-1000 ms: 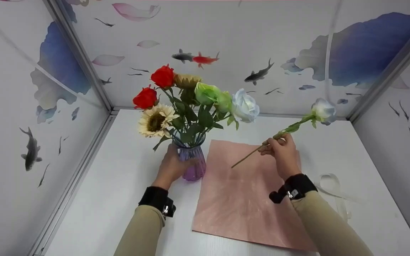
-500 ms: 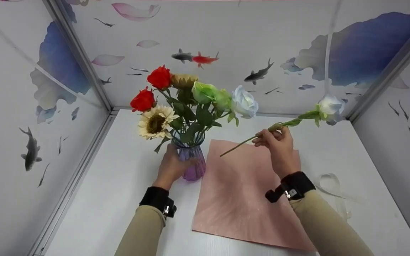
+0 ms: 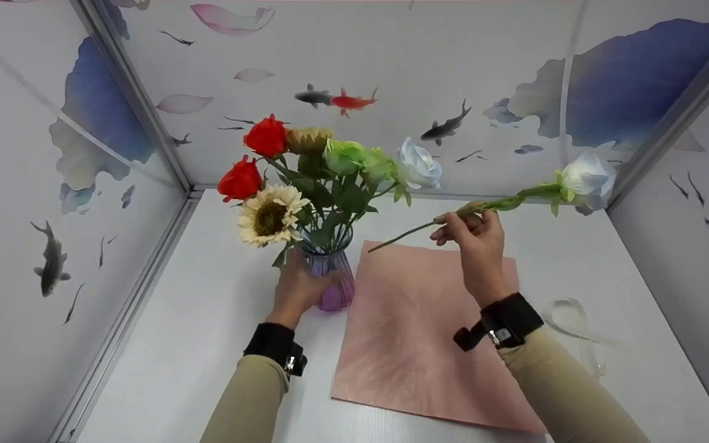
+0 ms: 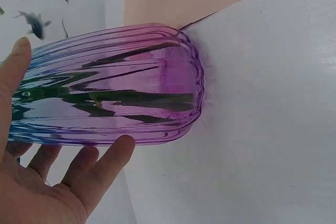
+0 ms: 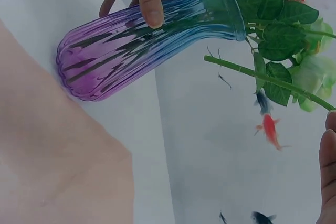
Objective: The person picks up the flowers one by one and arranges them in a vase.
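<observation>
My left hand (image 3: pixel 299 283) holds a ribbed glass vase (image 3: pixel 341 294), blue at the neck and purple at the base. In the left wrist view, thumb and fingers lie on opposite sides of the vase (image 4: pixel 157 80), with green stems showing through the glass. It bears red roses (image 3: pixel 266 136), a cream sunflower (image 3: pixel 270 215), a second sunflower seen from behind, green blooms and a pale blue rose (image 3: pixel 418 165). My right hand (image 3: pixel 482 255) pinches the stem of another pale blue rose (image 3: pixel 585 178). The cut end of this stem (image 5: pixel 262 77) points left, near the vase's mouth in the right wrist view.
A pink sheet of wrapping paper (image 3: pixel 416 344) lies on the white table (image 3: pixel 207 344), right beside the vase. Farther right is a loose pale ribbon (image 3: pixel 567 301). Printed panels (image 3: pixel 496 37) with fish and lotus leaves enclose the table on three sides.
My right hand has moved left and slightly up; the rose stem has tipped nearer level, its cut end closer to the vase. The flowers in the vase have shifted left. My left hand keeps its hold.
</observation>
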The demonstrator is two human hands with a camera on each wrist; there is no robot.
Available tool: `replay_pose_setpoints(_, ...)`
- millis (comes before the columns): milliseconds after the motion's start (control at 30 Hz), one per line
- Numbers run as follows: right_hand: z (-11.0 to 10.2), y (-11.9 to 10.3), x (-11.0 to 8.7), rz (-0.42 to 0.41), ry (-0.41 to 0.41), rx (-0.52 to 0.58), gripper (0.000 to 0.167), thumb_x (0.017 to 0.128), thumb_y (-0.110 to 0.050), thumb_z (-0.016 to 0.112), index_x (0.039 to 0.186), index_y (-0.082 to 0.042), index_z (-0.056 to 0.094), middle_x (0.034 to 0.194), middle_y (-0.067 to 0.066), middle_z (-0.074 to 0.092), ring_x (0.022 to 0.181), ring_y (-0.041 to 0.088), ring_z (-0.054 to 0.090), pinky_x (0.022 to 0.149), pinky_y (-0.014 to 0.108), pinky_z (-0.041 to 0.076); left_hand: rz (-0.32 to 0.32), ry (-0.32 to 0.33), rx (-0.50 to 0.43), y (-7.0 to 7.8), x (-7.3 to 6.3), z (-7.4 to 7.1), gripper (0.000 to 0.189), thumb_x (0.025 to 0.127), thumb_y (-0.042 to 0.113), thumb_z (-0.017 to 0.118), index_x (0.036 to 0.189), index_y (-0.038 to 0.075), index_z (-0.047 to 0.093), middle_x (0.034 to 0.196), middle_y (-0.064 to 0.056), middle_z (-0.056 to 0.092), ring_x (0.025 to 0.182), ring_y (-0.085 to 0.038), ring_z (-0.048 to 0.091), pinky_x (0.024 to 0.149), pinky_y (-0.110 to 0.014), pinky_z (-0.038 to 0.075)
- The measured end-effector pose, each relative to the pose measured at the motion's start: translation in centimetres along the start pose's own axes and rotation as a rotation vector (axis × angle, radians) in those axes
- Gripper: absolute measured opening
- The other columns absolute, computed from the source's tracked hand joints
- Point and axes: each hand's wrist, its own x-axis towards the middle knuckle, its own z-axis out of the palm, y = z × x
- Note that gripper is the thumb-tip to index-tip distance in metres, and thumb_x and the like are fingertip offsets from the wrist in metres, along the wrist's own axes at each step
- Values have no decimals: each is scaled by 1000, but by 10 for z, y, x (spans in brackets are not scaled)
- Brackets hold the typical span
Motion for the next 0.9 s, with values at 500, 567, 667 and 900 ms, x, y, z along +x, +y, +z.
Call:
replay_pose_setpoints(500, 37, -33, -3, -196, -119, -58, 18, 101, -7, 63, 112, 3, 55, 98, 22, 72, 64, 28, 68, 63, 34, 58, 18, 0, -24, 1, 1, 2, 108, 80, 51, 83, 158, 3, 25, 155, -20, 40, 143, -38, 43, 113, -55, 41)
replay_pose_setpoints(567, 41, -36, -2, -211, -130, -75, 16, 101, -7, 63, 112, 3, 57, 98, 21, 73, 63, 27, 67, 62, 34, 58, 11, -1, -15, 1, 1, 2, 110, 80, 53, 82, 158, 2, 24, 155, -21, 39, 143, -38, 42, 112, -55, 42)
replay_pose_setpoints(667, 45, -40, -1, -227, -148, -106, 15, 102, -6, 62, 112, 4, 57, 98, 21, 73, 63, 27, 67, 62, 33, 58, -1, -2, 1, 2, 1, 3, 111, 80, 55, 82, 159, 2, 23, 156, -21, 38, 144, -39, 42, 112, -55, 42)
replay_pose_setpoints(900, 51, -45, 0, -226, -146, -110, 21, 101, -9, 65, 115, 3, 55, 99, 19, 72, 62, 27, 67, 61, 34, 57, 4, 8, 0, 1, 0, 4, 111, 80, 54, 82, 159, 5, 23, 155, -21, 40, 143, -39, 43, 111, -56, 43)
